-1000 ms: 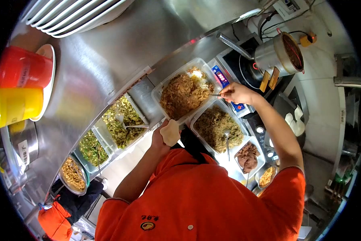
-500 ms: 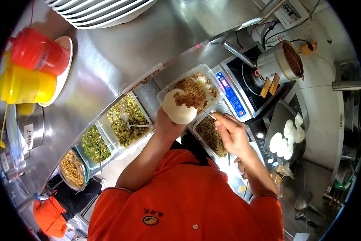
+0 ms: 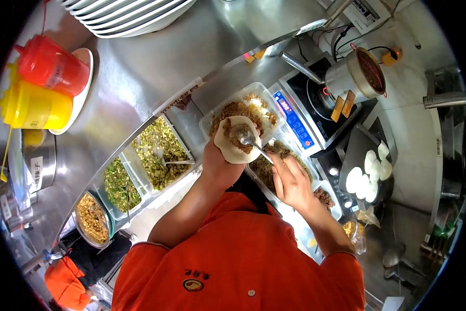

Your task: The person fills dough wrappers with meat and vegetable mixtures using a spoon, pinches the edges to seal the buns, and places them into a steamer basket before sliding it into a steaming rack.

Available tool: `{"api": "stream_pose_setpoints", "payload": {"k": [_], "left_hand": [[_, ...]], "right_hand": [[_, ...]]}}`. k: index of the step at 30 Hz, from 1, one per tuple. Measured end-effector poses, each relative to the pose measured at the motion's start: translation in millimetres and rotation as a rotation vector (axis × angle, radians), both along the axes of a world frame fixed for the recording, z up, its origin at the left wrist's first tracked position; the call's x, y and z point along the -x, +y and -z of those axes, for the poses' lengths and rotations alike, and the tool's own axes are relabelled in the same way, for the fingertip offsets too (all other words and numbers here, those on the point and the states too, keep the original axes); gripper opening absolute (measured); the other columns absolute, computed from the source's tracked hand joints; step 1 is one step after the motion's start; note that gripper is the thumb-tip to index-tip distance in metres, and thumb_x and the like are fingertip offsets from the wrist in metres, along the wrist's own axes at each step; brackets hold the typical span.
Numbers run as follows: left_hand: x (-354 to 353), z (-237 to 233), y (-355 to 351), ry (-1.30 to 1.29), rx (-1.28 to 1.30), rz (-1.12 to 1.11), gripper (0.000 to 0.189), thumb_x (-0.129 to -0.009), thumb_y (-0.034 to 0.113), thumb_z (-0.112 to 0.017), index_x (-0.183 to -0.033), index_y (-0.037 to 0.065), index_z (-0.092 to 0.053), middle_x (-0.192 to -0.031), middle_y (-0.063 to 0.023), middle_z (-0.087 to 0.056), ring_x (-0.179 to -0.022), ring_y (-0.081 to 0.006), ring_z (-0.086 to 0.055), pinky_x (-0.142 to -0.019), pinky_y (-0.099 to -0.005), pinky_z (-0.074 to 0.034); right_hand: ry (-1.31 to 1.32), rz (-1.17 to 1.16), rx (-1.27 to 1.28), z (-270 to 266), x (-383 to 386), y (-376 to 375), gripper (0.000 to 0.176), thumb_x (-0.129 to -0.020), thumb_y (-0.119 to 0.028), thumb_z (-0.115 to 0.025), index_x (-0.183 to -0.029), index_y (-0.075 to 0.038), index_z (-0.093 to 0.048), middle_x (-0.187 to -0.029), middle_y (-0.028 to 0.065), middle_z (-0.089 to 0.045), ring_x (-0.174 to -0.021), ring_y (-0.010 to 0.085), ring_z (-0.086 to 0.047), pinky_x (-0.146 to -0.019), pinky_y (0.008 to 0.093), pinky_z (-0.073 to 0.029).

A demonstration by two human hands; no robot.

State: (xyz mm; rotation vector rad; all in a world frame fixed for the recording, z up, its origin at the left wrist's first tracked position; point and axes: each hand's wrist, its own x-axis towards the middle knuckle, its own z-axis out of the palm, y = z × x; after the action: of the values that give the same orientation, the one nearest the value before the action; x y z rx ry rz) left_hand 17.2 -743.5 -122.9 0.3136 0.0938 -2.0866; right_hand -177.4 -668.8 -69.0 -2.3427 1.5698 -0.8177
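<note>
Palm up, my left hand (image 3: 217, 165) is closed under a round white dough wrapper (image 3: 231, 152), cupping it. Brown minced filling (image 3: 227, 128) sits on the wrapper. My right hand (image 3: 293, 182) grips the handle of a metal spoon (image 3: 245, 135), whose bowl rests on the filling. Behind the wrapper is a clear tub (image 3: 206, 124) of brown mince, partly hidden. Another tub of darker filling (image 3: 264, 173) lies below my right hand.
To the left are tubs of chopped green filling (image 3: 160, 155), greens (image 3: 120, 189) and a bowl of yellow bits (image 3: 92, 220). A pot (image 3: 352, 78) stands on an induction cooker (image 3: 295, 120) at right, near a griddle (image 3: 355, 147) with white rounds. Another person (image 3: 67, 285) is at lower left.
The spoon has come down onto the wrapper, and its load of brown filling now lies there. My right hand has moved slightly down and left. The camera view has shifted a little.
</note>
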Motion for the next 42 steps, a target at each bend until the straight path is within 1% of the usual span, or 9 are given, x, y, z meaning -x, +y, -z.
{"api": "stream_pose_setpoints", "payload": {"k": [6, 7, 9, 12, 26, 33, 37, 39, 42], "left_hand": [[0, -31, 9, -1.351, 0.704, 0.091, 0.044, -0.111, 0.03, -0.032, -0.137, 0.002, -0.054, -0.132, -0.0195, -0.063, -0.122, -0.0355, -0.061, -0.108, -0.0513, -0.048], [2, -22, 7, -1.35, 0.707, 0.092, 0.044, -0.111, 0.03, -0.032, -0.137, 0.002, -0.054, -0.132, -0.0195, -0.063, -0.122, -0.0355, -0.061, -0.108, -0.0513, -0.048], [5, 2, 4, -0.254, 0.091, -0.055, 0.042, -0.111, 0.03, -0.034, -0.136, 0.003, -0.054, -0.13, -0.0183, -0.063, -0.12, -0.037, -0.062, -0.107, -0.0525, -0.049], [2, -5, 5, 0.073, -0.135, -0.071, 0.042, -0.111, 0.031, -0.036, -0.136, 0.004, -0.055, -0.128, -0.0191, -0.063, -0.118, -0.0379, -0.061, -0.107, -0.0535, -0.049], [4, -2, 6, -0.208, 0.152, -0.056, 0.044, -0.113, 0.035, -0.031, -0.142, 0.007, -0.05, -0.133, -0.0153, -0.06, -0.122, -0.0336, -0.061, -0.106, -0.0496, -0.051], [8, -10, 12, -0.468, 0.265, -0.179, 0.048, -0.111, 0.04, -0.041, -0.136, 0.0, -0.05, -0.131, -0.0163, -0.063, -0.122, -0.0286, -0.062, -0.109, -0.0478, -0.049], [10, -29, 18, -0.292, 0.031, -0.175, 0.049, -0.113, 0.041, -0.034, -0.136, 0.002, -0.05, -0.131, -0.0162, -0.062, -0.124, -0.0273, -0.062, -0.111, -0.0479, -0.048], [0, -25, 21, -0.865, 0.237, -0.137, 0.037, -0.111, 0.019, -0.048, -0.141, -0.002, -0.045, -0.131, -0.0157, -0.061, -0.122, -0.0237, -0.062, -0.104, -0.0389, -0.053], [-18, -8, 18, -0.316, 0.11, -0.079, 0.037, -0.112, 0.027, -0.04, -0.136, 0.002, -0.053, -0.13, -0.0148, -0.063, -0.121, -0.0267, -0.064, -0.106, -0.0449, -0.052]], "right_hand": [[-0.037, -0.01, 0.002, -2, 1, 11, 0.036, -0.09, 0.004, -0.066, -0.126, 0.002, -0.066, -0.086, 0.0131, -0.056, -0.071, 0.028, -0.058, -0.065, 0.0379, -0.051], [-0.045, -0.019, 0.01, -2, 1, 10, 0.037, -0.09, 0.004, -0.066, -0.127, 0.002, -0.066, -0.087, 0.0132, -0.056, -0.071, 0.0278, -0.058, -0.065, 0.0378, -0.051], [-0.048, -0.026, 0.03, 1, 2, 13, 0.038, -0.09, 0.004, -0.066, -0.128, 0.003, -0.066, -0.086, 0.013, -0.056, -0.071, 0.0275, -0.058, -0.065, 0.0376, -0.051], [-0.043, -0.029, 0.053, -5, 0, 12, 0.039, -0.09, 0.004, -0.066, -0.129, 0.003, -0.066, -0.086, 0.0128, -0.055, -0.071, 0.0267, -0.058, -0.064, 0.0371, -0.05], [-0.071, 0.0, -0.049, -26, 0, 20, 0.038, -0.09, 0.006, -0.066, -0.128, 0.005, -0.063, -0.092, 0.0152, -0.059, -0.071, 0.0253, -0.062, -0.062, 0.037, -0.053], [-0.621, 0.093, -0.4, -30, -12, 35, 0.029, -0.109, -0.009, -0.052, -0.132, 0.005, -0.064, -0.076, 0.0025, -0.059, -0.059, 0.0103, -0.053, -0.054, 0.0255, -0.043], [-1.291, 0.192, -1.131, -25, -8, 29, 0.026, -0.111, -0.008, -0.047, -0.124, 0.005, -0.066, -0.074, -0.0044, -0.047, -0.056, 0.0016, -0.033, -0.047, 0.0212, -0.026], [-1.417, 0.224, -1.203, -28, -4, 30, 0.025, -0.11, -0.007, -0.048, -0.124, 0.005, -0.065, -0.073, -0.004, -0.045, -0.056, 0.0019, -0.032, -0.047, 0.0212, -0.025], [-1.451, 0.203, -1.251, -26, -3, 29, 0.025, -0.109, -0.006, -0.05, -0.124, 0.005, -0.066, -0.073, -0.0038, -0.046, -0.056, 0.0023, -0.031, -0.047, 0.0212, -0.024]]}}
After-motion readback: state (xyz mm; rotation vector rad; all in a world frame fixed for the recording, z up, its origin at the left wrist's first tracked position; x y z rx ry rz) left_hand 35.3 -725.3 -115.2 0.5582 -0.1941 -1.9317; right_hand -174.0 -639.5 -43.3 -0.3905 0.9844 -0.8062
